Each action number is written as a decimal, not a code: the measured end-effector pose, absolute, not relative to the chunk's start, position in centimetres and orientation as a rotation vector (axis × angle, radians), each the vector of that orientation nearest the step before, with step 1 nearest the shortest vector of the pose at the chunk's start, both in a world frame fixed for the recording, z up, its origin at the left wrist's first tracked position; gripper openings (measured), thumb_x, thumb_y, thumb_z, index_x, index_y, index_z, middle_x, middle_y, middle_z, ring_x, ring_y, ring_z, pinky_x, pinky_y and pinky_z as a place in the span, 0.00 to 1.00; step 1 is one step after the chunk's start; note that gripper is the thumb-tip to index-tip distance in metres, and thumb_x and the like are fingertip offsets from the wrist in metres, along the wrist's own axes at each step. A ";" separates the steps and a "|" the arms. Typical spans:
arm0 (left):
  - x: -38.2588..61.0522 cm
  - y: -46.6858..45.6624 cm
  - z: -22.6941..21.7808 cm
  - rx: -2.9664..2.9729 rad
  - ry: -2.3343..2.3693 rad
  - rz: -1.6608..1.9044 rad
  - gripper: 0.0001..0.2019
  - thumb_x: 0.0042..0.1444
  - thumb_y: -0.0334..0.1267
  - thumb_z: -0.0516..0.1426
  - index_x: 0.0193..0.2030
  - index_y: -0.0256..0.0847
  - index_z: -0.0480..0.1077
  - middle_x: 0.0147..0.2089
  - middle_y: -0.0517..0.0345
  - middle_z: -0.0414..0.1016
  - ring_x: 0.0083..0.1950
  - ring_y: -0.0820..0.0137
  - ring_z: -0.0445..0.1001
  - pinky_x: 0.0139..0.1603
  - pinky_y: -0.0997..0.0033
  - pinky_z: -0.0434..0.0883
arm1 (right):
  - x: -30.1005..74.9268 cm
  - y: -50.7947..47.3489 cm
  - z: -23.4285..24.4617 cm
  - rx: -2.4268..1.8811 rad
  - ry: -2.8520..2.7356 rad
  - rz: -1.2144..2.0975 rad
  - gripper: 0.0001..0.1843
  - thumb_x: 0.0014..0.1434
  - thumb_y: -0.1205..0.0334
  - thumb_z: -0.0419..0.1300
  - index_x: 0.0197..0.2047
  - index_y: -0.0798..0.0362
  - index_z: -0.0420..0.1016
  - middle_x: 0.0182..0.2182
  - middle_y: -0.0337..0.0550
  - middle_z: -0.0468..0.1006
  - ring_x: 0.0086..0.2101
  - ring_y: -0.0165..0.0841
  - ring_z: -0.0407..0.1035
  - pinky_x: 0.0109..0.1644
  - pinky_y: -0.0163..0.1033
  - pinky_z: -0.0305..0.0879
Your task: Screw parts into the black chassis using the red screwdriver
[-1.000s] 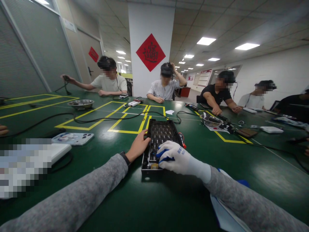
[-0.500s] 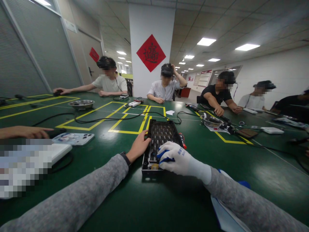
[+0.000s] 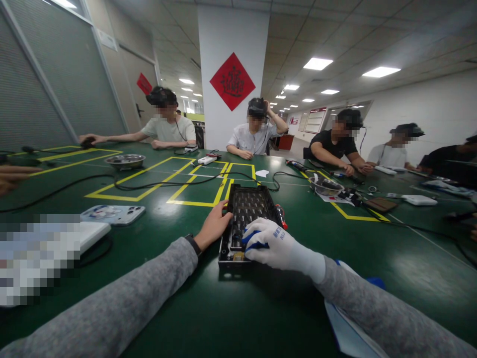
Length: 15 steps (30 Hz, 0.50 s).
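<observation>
A black screwdriver bit case (image 3: 250, 209) lies on the green table in front of me, with rows of small metal bits in it. My left hand (image 3: 215, 224), bare, grips the case's left side, thumb over the rim and fingers along the outer wall. Over the near right part of the case is my right hand (image 3: 266, 243), in a white glove with blue fingertips. Its fingers are curled down and pressed together; whatever they pinch is hidden beneath them. A small yellowish piece (image 3: 238, 256) shows in the near end of the case, beside the gloved fingers.
Left of me lie a phone (image 3: 114, 214) and a white device (image 3: 89, 237). A metal bowl (image 3: 125, 160), a black cable (image 3: 179, 183) and yellow tape lines are farther off. A clear bowl (image 3: 326, 186) stands to the right. Several people sit around the table.
At the left, another person's hand has drawn back from beside the phone, and the dark object there has moved away with it. My own hands and the case have hardly moved.
</observation>
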State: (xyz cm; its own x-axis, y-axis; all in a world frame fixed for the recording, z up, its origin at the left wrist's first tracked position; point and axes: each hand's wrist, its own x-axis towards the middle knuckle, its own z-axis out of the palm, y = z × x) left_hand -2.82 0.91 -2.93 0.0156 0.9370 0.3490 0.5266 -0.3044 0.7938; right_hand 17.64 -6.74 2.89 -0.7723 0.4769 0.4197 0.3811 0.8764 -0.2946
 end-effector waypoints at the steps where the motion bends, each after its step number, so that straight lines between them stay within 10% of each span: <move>1: -2.8 0.9 -2.9 1.858 1.489 1.226 0.25 0.51 0.34 0.51 0.58 0.36 0.59 0.57 0.48 0.65 0.55 0.64 0.66 0.58 0.63 0.61 | 17.7 -6.7 2.9 -0.617 -2.554 0.268 0.07 0.54 0.59 0.59 0.32 0.51 0.77 0.37 0.42 0.74 0.42 0.32 0.66 0.50 0.41 0.61; 15: -2.8 1.1 -3.1 1.883 1.509 1.221 0.25 0.51 0.34 0.51 0.58 0.35 0.59 0.57 0.47 0.64 0.56 0.64 0.65 0.59 0.62 0.60 | 17.7 -6.7 2.7 -0.611 -2.549 0.263 0.06 0.53 0.60 0.60 0.31 0.52 0.76 0.37 0.42 0.75 0.41 0.32 0.66 0.50 0.41 0.61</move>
